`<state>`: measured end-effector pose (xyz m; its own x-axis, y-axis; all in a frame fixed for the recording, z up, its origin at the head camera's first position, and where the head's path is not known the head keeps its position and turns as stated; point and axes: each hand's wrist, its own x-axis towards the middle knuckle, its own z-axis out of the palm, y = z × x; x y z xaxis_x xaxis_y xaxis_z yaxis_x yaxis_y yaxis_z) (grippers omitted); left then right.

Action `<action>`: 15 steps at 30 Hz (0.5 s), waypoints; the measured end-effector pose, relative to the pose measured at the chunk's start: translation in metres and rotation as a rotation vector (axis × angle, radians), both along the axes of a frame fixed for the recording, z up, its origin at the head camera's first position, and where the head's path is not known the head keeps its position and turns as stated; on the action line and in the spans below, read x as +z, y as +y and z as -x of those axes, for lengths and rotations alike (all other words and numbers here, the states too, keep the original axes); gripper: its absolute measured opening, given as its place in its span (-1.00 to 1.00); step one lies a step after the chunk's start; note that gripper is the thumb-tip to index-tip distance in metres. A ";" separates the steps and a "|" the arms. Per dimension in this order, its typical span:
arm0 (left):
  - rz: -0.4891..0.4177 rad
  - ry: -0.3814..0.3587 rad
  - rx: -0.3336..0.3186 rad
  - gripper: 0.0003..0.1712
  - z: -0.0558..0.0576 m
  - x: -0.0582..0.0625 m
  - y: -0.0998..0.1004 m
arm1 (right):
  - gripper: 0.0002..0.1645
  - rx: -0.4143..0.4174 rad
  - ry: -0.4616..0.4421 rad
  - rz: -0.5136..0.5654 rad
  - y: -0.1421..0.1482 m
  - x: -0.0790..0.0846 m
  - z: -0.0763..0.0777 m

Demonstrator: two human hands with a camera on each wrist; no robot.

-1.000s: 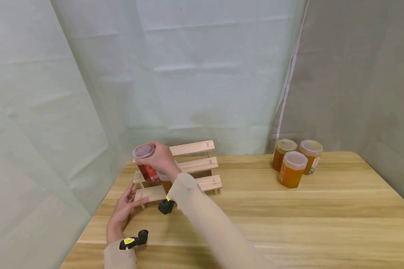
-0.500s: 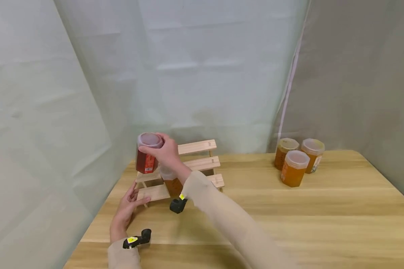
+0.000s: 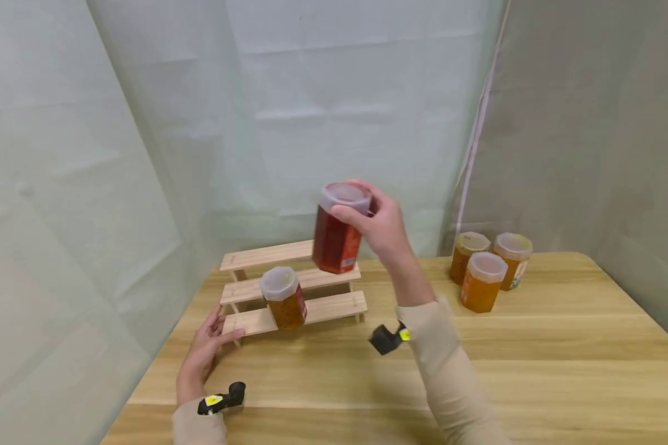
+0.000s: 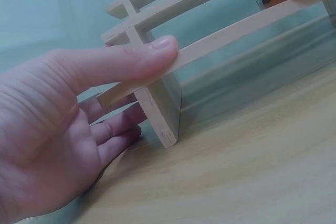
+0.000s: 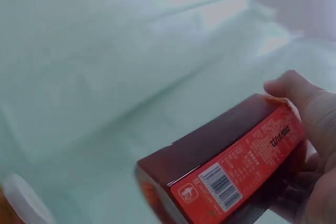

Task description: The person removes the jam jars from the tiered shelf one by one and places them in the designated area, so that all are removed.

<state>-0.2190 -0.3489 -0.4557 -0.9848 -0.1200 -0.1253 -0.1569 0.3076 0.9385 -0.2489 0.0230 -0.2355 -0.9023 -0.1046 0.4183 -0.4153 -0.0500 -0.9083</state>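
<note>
My right hand (image 3: 386, 225) grips a dark red jar (image 3: 334, 242) round its pale lid and holds it up, slightly tilted, in front of the rack's right part. In the right wrist view the jar (image 5: 231, 166) shows a red label with a barcode. At the left end of the three-step wooden rack (image 3: 334, 306), my left hand (image 3: 203, 349) holds the lowest step. The left wrist view has its thumb on top of that plank (image 4: 220, 45) and its other fingers beneath. An amber jar (image 3: 287, 309) with a white lid stands on the lowest step.
Three more jars stand together at the table's back right: an orange one (image 3: 481, 290) in front, a darker one (image 3: 464, 262) and an amber one (image 3: 516, 266) behind. Pale cloth walls (image 3: 334, 123) enclose the wooden table (image 3: 479, 371) at the back and sides.
My right hand has lifted the dark red jar off the rack's left side and carried it up and to the right. The left hand keeps its place on the rack.
</note>
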 end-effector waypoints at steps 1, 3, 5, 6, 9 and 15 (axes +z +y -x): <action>-0.007 0.002 -0.003 0.19 -0.001 0.000 -0.001 | -0.39 -0.020 0.000 0.000 0.016 -0.002 -0.006; -0.036 0.007 -0.006 0.19 -0.002 0.001 -0.003 | -0.40 -0.073 0.002 0.008 0.044 -0.007 -0.016; -0.051 0.012 -0.002 0.20 -0.002 0.002 -0.006 | -0.41 -0.160 -0.001 0.011 0.069 -0.011 -0.025; -0.062 0.015 -0.002 0.20 -0.002 0.003 -0.007 | -0.40 -0.207 -0.004 0.019 0.080 -0.013 -0.028; -0.075 0.015 -0.003 0.20 -0.002 0.004 -0.008 | -0.38 -0.374 -0.020 0.029 0.106 -0.019 -0.033; -0.082 -0.002 -0.006 0.19 -0.003 0.001 -0.008 | -0.33 -0.559 -0.139 0.049 0.142 -0.043 -0.034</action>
